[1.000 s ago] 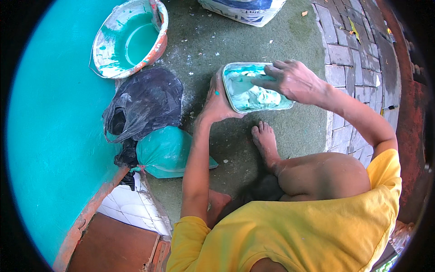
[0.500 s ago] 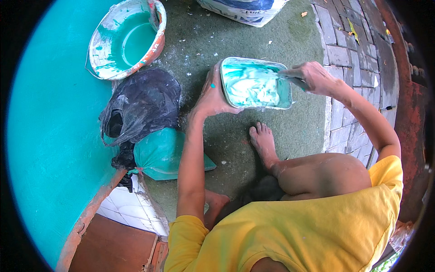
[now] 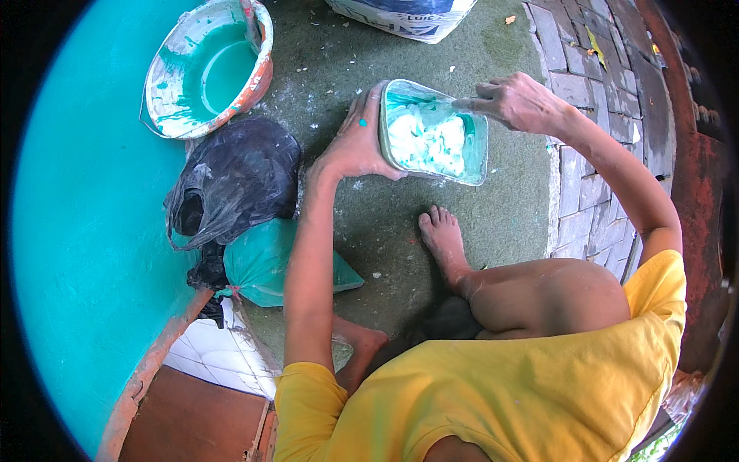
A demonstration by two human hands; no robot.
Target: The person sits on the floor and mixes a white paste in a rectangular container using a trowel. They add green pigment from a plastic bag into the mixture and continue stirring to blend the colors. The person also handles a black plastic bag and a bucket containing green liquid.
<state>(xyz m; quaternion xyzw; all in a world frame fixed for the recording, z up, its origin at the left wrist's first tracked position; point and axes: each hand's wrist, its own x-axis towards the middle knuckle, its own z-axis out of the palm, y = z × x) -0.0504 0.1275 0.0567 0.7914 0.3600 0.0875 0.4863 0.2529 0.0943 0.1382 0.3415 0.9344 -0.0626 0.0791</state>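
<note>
My left hand [image 3: 356, 138] grips the left side of a pale, rounded rectangular tub [image 3: 481, 165] holding white paste [image 3: 422, 142] streaked with turquoise. At the tub's upper right, my right hand [image 3: 514, 104] is closed on a grey putty knife [image 3: 473, 105], whose blade is mostly hidden. To the left of my left hand lie a crumpled black plastic bag [image 3: 235, 173] and a knotted turquoise bag [image 3: 265, 258]. Further up stands a paint-smeared bucket [image 3: 262, 77] with turquoise liquid inside.
A white and blue sack [image 3: 404, 11] sits at the top. The turquoise wall [image 3: 85, 192] runs along the left, with white tiles [image 3: 219, 346] and a brown panel [image 3: 192, 416] below. Grey pavers [image 3: 585, 185] border the concrete floor [image 3: 508, 215] on the right, beside my bare foot [image 3: 443, 239].
The tub and my left hand have shifted upward and now sit at more of a slant. My right hand, with the knife, has risen and moved slightly right since a second ago.
</note>
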